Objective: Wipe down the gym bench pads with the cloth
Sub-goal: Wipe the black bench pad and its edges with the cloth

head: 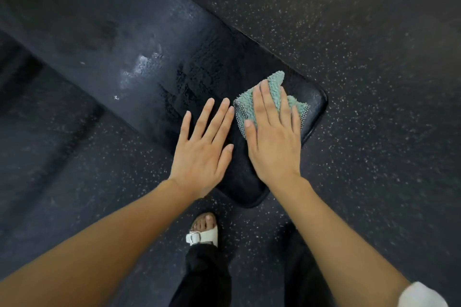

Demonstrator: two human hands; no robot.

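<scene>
Our right hand (274, 144) presses flat on the teal cloth (274, 80) — half hidden beneath it — left hand (202, 152) open on the bench pad (139, 52)

One wide-angle view, worn on the person's head, looks steeply down and a little forward. It sits near the padded worktop (139, 40), which crosses the frame from 10 o'clock to its rounded end just right of centre. The forearms enter from 7 and 5 o'clock, and the left hand (202, 149) and right hand (274, 142) lie side by side just below centre. Speckled floor (374, 45) fills the surround, with a sandalled foot (203, 227) at 6 o'clock. The frame's edges are blurred.
</scene>
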